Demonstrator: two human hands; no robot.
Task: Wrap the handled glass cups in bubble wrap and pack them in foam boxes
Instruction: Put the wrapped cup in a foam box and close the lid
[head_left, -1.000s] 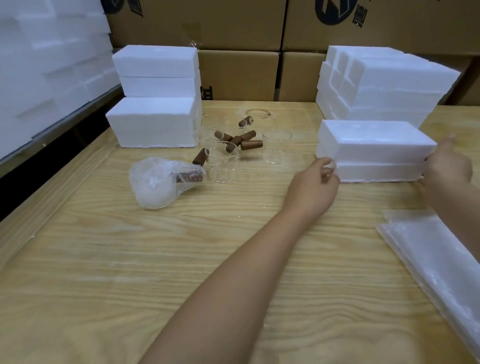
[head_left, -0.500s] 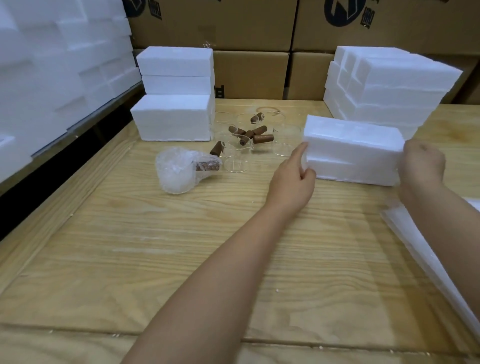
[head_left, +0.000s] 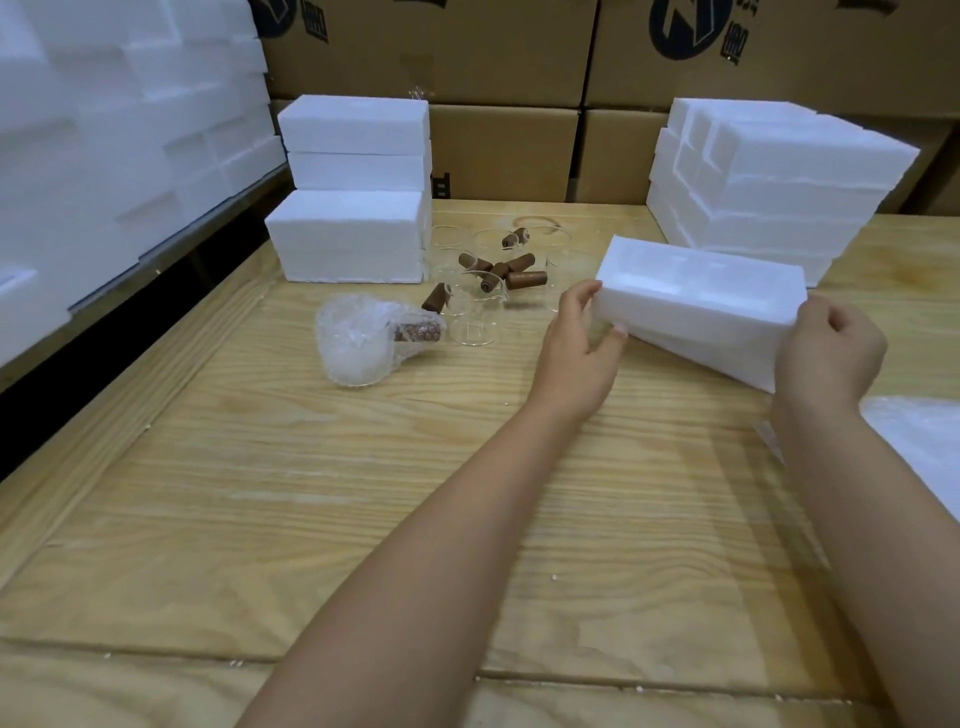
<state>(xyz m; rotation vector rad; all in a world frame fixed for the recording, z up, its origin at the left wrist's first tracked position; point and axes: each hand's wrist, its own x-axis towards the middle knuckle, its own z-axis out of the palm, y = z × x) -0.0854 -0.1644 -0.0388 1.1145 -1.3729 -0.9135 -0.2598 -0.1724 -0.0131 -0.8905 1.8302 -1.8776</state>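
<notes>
I hold a white foam box (head_left: 696, 301) tilted above the wooden table (head_left: 311, 519), one hand at each end. My left hand (head_left: 582, 348) grips its left end with thumb on top and fingers under it. At the right end, my right hand (head_left: 826, 353) curls round the corner. A cup wrapped in bubble wrap (head_left: 363, 343), its brown handle showing, lies on the table to the left. Behind it stand several bare glass cups with brown handles (head_left: 498, 275).
Foam boxes are stacked at the back left (head_left: 353, 192) and back right (head_left: 769, 182). Cardboard cartons (head_left: 504, 150) line the back. More foam (head_left: 104, 130) fills the left side. Bubble wrap sheets (head_left: 924, 441) lie at the right edge.
Both hands took a foam box from the right stack, lifted it off the table and carried it toward me, tilting it. The view has shifted closer.
</notes>
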